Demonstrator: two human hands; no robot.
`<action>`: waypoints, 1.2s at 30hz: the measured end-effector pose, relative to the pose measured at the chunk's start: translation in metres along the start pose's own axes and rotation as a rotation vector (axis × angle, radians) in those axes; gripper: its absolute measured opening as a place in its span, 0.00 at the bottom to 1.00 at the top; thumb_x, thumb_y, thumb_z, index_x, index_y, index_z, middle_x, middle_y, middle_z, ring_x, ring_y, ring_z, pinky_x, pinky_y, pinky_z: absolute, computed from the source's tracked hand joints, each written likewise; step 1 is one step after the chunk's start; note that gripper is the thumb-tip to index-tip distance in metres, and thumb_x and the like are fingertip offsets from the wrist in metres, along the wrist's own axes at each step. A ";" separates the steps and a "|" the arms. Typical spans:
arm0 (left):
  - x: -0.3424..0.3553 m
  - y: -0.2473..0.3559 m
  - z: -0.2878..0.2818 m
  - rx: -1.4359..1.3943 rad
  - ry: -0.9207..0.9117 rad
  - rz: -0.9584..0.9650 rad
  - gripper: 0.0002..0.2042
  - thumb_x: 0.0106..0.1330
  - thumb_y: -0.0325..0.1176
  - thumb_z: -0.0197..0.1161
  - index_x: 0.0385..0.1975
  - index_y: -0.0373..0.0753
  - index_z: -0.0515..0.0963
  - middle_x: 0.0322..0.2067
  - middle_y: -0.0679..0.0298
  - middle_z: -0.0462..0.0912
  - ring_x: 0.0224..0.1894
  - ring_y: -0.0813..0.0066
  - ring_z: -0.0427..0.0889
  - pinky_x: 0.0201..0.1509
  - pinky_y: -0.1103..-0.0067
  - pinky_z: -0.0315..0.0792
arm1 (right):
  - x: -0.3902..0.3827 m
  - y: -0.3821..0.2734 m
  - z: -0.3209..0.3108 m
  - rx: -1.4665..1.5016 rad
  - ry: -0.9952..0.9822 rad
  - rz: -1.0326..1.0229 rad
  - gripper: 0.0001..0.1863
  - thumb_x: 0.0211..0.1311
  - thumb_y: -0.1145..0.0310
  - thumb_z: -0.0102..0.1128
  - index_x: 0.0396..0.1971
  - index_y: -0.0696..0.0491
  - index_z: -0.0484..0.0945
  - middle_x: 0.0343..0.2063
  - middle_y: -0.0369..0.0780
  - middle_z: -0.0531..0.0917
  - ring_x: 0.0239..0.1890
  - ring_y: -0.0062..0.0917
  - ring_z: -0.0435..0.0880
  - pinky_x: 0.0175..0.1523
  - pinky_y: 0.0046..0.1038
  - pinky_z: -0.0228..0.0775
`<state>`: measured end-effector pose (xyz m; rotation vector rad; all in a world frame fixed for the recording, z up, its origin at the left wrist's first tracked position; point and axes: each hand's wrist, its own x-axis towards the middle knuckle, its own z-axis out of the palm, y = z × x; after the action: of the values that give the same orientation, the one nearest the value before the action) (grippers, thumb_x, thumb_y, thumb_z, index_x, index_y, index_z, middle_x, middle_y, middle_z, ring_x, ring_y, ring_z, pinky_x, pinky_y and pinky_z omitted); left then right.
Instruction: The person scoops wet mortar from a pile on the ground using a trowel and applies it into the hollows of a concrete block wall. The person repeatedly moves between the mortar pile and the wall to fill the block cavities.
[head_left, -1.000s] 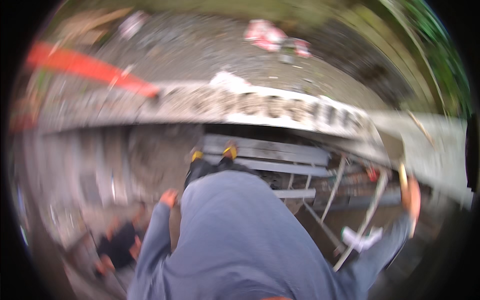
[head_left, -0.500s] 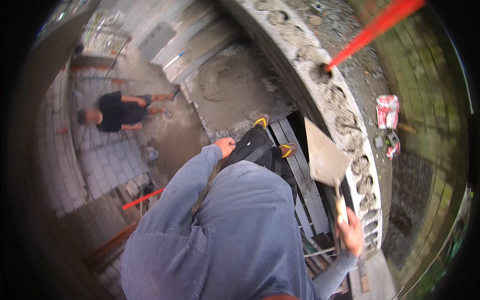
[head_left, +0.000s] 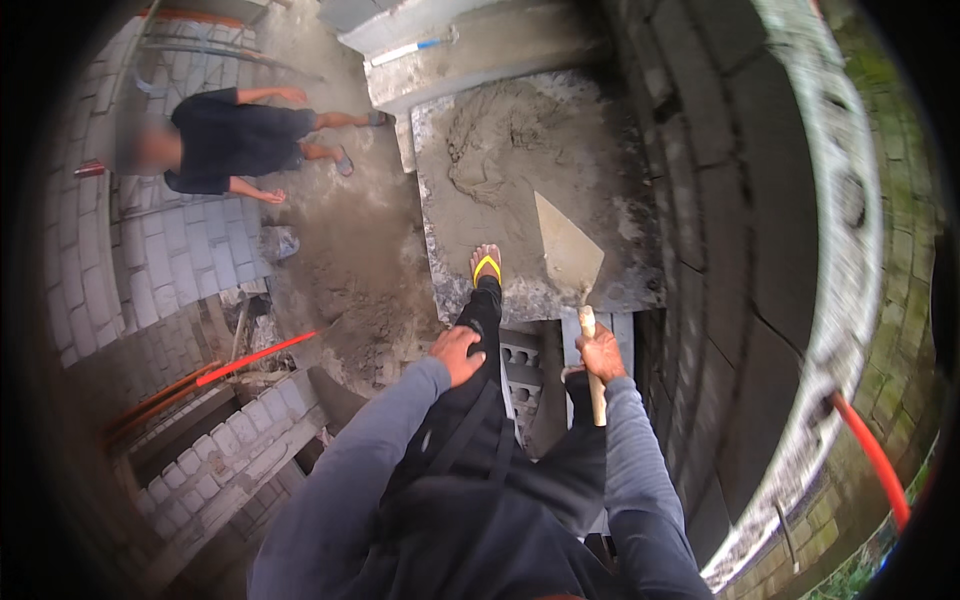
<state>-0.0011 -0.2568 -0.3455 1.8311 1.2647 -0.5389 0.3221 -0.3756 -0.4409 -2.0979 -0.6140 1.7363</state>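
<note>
My right hand (head_left: 601, 352) is wrapped round the wooden handle of a pointed trowel (head_left: 567, 245). Its flat, mortar-grey blade points away from me, over the near right part of a mortar board (head_left: 640, 292); I cannot tell whether blade and board touch. Wet grey mortar (head_left: 490, 140) is spread and heaped across the board, thickest toward the far side. My left hand (head_left: 457, 355) rests on my left knee with its fingers apart, holding nothing. My left foot, in a yellow-strapped flip-flop (head_left: 487, 265), stands on the board's near edge.
A hollow-block wall (head_left: 845, 190) curves along my right, with an orange-red pipe (head_left: 872, 460) rising from it. Concrete steps (head_left: 480, 65) lie beyond the board. Another person (head_left: 235, 140) in dark clothes stands at left. Hollow blocks (head_left: 522, 375) sit below the board's near edge.
My view has turned from the wall top toward the mortar board. The trowel has swung from beside the wall to over the board. My left hand has come onto my knee.
</note>
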 end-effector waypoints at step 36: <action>0.142 -0.137 -0.100 -0.131 -0.077 -0.023 0.23 0.55 0.39 0.73 0.52 0.47 0.81 0.68 0.57 0.71 0.71 0.48 0.68 0.72 0.40 0.51 | 0.477 -0.105 0.219 -0.531 0.377 -0.102 0.25 0.68 0.57 0.64 0.57 0.53 0.67 0.44 0.53 0.86 0.43 0.54 0.87 0.48 0.51 0.78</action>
<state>-0.0786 -0.0748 -0.4450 1.6740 1.2414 -0.5221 0.1698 -0.0342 -0.8237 -2.5945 -1.1295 1.1551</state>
